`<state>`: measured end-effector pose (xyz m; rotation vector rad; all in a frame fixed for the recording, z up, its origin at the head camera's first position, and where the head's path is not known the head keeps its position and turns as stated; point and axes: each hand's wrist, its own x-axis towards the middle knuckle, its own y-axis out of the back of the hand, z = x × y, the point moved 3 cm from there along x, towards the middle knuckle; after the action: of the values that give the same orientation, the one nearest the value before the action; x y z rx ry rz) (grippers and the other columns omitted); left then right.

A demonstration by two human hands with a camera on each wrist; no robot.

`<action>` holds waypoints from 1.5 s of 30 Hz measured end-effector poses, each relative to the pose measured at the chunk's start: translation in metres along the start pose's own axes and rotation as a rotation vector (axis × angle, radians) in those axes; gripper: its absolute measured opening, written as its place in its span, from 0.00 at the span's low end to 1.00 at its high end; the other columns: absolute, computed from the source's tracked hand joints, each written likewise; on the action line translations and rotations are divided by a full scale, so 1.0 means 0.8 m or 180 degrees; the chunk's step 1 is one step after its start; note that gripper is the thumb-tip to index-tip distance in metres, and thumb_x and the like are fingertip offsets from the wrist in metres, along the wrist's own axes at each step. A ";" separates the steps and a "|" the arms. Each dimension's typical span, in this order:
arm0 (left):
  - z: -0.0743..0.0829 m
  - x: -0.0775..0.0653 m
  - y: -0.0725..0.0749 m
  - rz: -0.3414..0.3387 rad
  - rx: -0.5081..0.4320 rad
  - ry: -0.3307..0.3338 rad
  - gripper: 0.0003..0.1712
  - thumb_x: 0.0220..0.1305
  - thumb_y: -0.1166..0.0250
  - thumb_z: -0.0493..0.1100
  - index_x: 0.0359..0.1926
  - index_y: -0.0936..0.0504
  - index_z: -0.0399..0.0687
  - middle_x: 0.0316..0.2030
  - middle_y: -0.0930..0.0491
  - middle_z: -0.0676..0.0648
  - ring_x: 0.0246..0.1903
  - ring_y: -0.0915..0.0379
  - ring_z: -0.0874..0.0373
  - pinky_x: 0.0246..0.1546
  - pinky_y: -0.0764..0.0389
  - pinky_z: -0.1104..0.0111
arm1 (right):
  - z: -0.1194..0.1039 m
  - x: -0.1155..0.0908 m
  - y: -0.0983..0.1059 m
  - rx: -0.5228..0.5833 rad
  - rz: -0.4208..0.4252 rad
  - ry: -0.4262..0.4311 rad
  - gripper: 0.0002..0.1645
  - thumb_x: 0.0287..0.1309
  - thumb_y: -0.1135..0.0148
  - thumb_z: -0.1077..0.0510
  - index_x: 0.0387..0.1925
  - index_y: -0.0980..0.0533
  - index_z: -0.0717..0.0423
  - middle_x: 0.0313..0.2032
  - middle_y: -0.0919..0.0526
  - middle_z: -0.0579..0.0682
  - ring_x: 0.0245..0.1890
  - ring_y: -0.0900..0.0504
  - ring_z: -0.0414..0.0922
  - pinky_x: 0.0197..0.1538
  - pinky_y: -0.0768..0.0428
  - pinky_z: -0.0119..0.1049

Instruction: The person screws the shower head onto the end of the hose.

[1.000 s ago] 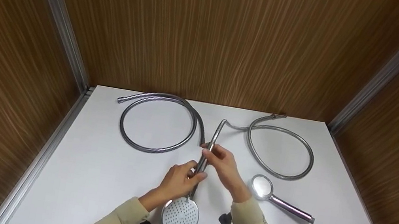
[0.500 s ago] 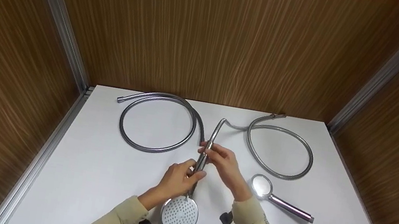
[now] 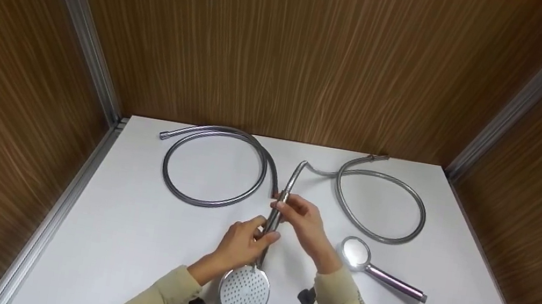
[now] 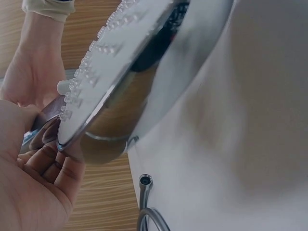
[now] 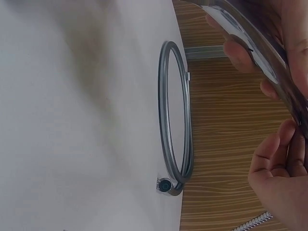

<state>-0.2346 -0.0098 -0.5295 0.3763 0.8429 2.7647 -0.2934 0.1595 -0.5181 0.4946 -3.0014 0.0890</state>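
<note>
Slightly shifted since earlier, head view: shower head, round, white-faced, above worktop, handle pointing away; left hand curled round it, right hand pinching silver hose end. Left wrist: I see face tilted. Right wrist: glossy handle, diagonal.

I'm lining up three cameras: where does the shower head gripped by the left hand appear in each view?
Head: shower head at bottom centre.
Left wrist: large, upper middle.
Right wrist: only its handle, top right.
Shared landmark: loose coiled hose, left of centre in head, bottom in left wrist, centre in right wrist.
</note>
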 end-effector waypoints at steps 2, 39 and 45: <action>0.000 0.000 0.000 0.0027 0.0028 -0.0023 0.20 0.76 0.39 0.63 0.42 0.22 0.52 0.19 0.22 0.57 0.20 0.34 0.68 0.23 0.35 0.74 | 0.000 0.000 0.000 0.0016 0.0018 -0.0020 0.20 0.72 0.37 0.61 0.59 0.23 0.71 0.44 0.10 0.45 0.45 0.13 0.41 0.49 0.17 0.35; -0.003 0.000 0.002 0.0020 0.0007 -0.0024 0.20 0.77 0.40 0.62 0.43 0.22 0.51 0.18 0.24 0.58 0.18 0.35 0.69 0.21 0.37 0.75 | 0.003 0.001 0.000 0.0243 0.0090 0.0034 0.21 0.69 0.38 0.67 0.58 0.25 0.76 0.41 0.10 0.44 0.37 0.16 0.39 0.45 0.17 0.33; -0.002 -0.002 0.001 -0.0050 -0.0073 0.0032 0.20 0.77 0.40 0.63 0.45 0.21 0.52 0.21 0.19 0.56 0.20 0.32 0.68 0.22 0.33 0.74 | 0.004 -0.001 0.000 0.0174 0.0113 0.0007 0.19 0.68 0.36 0.66 0.57 0.25 0.72 0.39 0.13 0.44 0.36 0.17 0.40 0.46 0.17 0.33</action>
<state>-0.2340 -0.0115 -0.5309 0.3505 0.8123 2.7617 -0.2932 0.1598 -0.5212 0.4462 -3.0132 0.1747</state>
